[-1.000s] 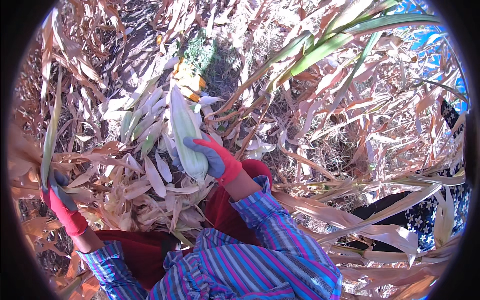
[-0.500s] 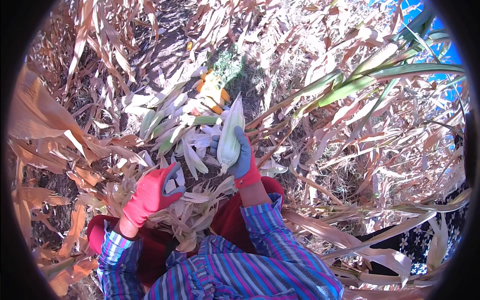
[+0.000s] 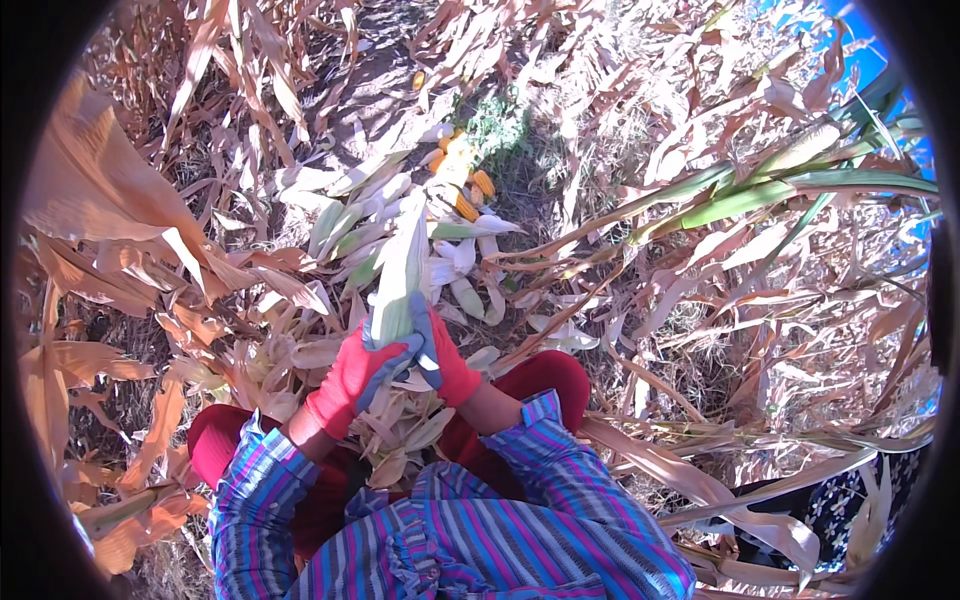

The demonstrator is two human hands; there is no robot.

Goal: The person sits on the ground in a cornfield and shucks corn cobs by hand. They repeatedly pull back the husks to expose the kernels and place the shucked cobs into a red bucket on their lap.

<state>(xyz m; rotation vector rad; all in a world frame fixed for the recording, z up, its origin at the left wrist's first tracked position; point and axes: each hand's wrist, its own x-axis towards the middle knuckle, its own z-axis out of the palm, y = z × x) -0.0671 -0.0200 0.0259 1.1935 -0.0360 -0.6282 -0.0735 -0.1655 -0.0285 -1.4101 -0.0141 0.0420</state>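
Observation:
An ear of corn (image 3: pixel 402 262), wrapped in its pale green husk, stands tip away from me over my lap. Both hands wear red gloves with grey palms and fingers. My left hand (image 3: pixel 365 372) is closed round the lower end of the ear from the left. From the right, my right hand (image 3: pixel 437 350) grips the same end, its fingers against the left ones. The stalk end is hidden inside the gloves. Beyond the ear lies a small heap of husked yellow cobs (image 3: pixel 455 160), with unhusked ears (image 3: pixel 352 225) beside it on the left.
Loose husks (image 3: pixel 400 430) lie between my knees. Dry corn leaves (image 3: pixel 125 190) rise close on my left. A greenish stalk (image 3: pixel 720 195) leans in from the right. Dark flowered cloth (image 3: pixel 840 500) shows at the lower right. A small green plant (image 3: pixel 497 125) grows behind the cobs.
My right hand has brought the ear leftward and nearer to me. My left hand, open and apart before, has moved up and now grips the ear's lower end too.

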